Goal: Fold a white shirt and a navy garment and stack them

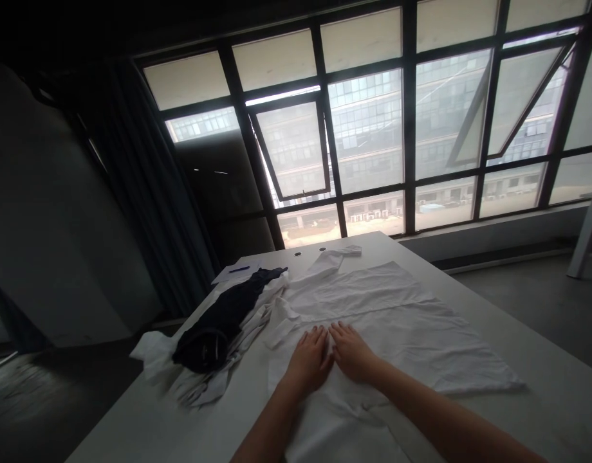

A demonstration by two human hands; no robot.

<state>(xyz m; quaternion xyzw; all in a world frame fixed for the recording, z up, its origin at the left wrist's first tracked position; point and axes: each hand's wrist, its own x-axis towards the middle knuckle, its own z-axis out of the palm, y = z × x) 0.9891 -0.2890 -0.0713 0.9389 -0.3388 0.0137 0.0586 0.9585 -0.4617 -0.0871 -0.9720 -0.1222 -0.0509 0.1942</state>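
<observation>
A white long-sleeved shirt [373, 299] lies spread out on a white table [556, 411], its collar end to the left and its hem to the right. One sleeve stretches toward the far end of the table; the near sleeve lies under my arms. My left hand [309, 355] rests flat on the cloth near the collar. Beside it, almost touching, my right hand [352, 352] also lies flat, palm down with fingers stretched out. Neither hand grips the fabric. Small wrinkles run across the shirt body.
Left of the shirt is a pile with a dark garment [223, 315] on top of white and pale clothes [154, 354]. Behind it lies paper [223, 275] with a blue pen [239, 269]. Windows [366, 135] stand beyond the table, a dark curtain [146, 186] at left.
</observation>
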